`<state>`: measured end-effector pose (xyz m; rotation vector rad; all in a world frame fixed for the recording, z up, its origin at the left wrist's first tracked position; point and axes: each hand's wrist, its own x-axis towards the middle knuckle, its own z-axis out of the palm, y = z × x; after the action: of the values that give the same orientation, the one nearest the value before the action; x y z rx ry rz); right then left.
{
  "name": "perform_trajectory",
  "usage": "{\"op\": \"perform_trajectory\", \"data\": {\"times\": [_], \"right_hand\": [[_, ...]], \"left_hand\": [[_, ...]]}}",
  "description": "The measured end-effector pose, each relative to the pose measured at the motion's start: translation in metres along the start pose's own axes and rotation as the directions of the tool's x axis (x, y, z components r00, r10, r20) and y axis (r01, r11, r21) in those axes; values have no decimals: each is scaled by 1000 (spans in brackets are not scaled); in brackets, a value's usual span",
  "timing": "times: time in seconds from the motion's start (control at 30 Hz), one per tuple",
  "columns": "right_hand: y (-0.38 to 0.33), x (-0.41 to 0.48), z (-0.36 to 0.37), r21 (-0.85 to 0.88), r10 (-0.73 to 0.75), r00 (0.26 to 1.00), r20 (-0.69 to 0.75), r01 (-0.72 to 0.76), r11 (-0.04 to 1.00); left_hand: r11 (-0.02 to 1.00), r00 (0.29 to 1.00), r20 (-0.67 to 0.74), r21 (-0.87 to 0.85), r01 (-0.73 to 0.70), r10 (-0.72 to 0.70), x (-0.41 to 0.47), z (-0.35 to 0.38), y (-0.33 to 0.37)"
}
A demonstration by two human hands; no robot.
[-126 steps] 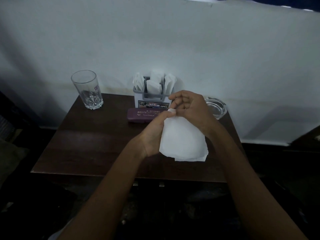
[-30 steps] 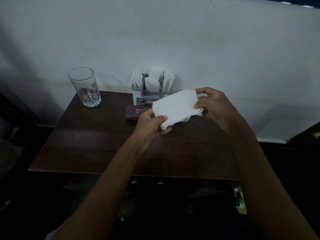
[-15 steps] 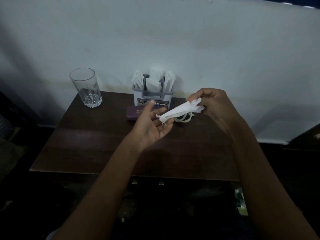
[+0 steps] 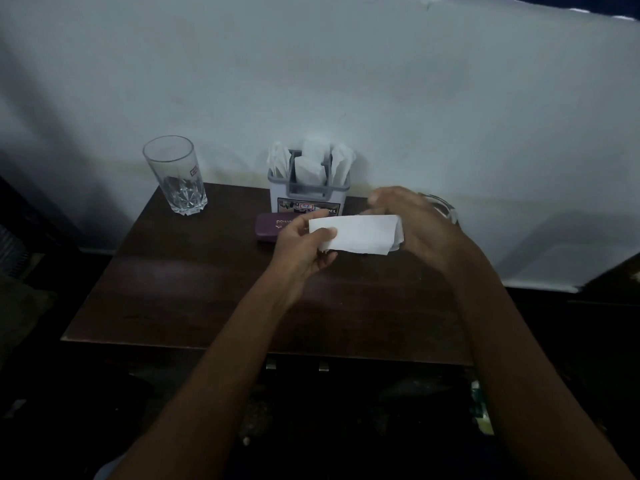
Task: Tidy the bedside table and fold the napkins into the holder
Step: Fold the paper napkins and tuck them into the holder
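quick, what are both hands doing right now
Left hand: pinches the napkin at its left end.
Right hand: at the napkin's right end, blurred; grip cannot be told.

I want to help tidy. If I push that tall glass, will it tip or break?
The glass is tall and narrow, so a push near its rim could tip it. Its thick cut base likely steadies it against a low nudge. It stands near a corner of the table, so a fall might break it.
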<state>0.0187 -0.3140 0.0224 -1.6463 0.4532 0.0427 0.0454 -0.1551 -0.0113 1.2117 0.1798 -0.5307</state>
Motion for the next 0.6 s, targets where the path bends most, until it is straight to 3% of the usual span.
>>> {"op": "perform_trajectory", "data": {"times": [0.07,0.13,0.3,0.6], "right_hand": [[2,-1,3,-167,-15,999,51,24,986],[0,-2,4,-214,-77,997,28,81,973],[-4,-4,2,-183,-137,990,38,141,973],[6,0,5,-40,-29,993,-117,25,999]], "left_hand": [[1000,1000,-9,0,-18,18,0,1,0],[1000,1000,-10,-7,2,-2,-2,2,2],[996,996,25,12,85,-86,-3,2,0],[995,986,-154,82,-55,67,0,-3,1]]}}
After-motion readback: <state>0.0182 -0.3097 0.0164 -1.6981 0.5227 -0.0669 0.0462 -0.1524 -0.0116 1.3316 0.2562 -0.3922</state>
